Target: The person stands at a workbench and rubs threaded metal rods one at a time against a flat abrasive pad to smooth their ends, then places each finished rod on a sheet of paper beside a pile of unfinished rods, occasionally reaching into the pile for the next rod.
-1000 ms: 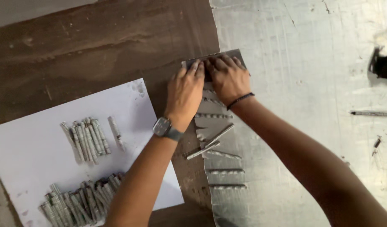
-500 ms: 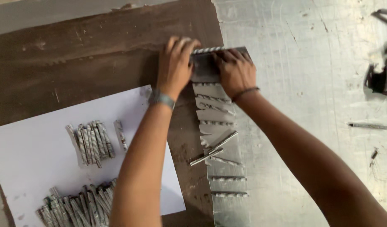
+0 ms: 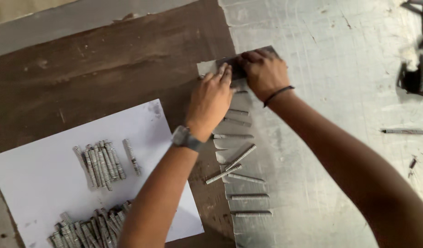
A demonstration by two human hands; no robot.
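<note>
I judged the small dark flat metal block [image 3: 242,64], at the brown surface's far right edge, stiff and slippery, pressed flat under both my left hand [image 3: 210,103] and right hand [image 3: 265,73], fingers spread.

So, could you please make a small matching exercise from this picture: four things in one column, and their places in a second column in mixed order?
Things:
1. wristwatch
2. black band
3. white sheet
4. dark flat piece

Places:
A. under the fingertips of both hands
B. on the left wrist
C. on the brown board, with heaps of threaded rods on it
D. on the right wrist

Pairs: 1-B, 2-D, 3-C, 4-A
</note>
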